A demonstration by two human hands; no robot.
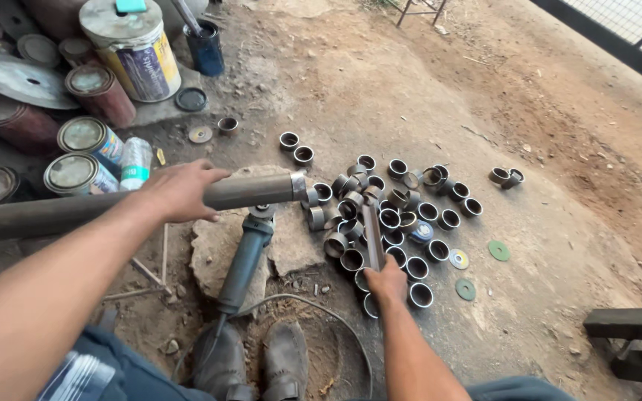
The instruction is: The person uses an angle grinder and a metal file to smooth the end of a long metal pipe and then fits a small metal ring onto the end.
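My left hand (180, 190) grips a long dark metal pipe (254, 191) that runs from the left edge to a cut end over a flat stone (291, 241). My right hand (386, 283) holds a slim metal bar (371, 230) that points away from me into a pile of short cut pipe rings (380, 215) on the dirt floor. An angle grinder (245, 256) lies on the stone under the pipe, and its cable (313, 304) curls toward my shoes (261, 360).
Paint tins (131, 48), rusty cans (83, 137) and a large disc (20, 78) crowd the upper left. Worn grinding discs (498, 250) lie right of the rings. A dark bench edge (633, 327) sits at lower right, a fence (618, 33) at upper right.
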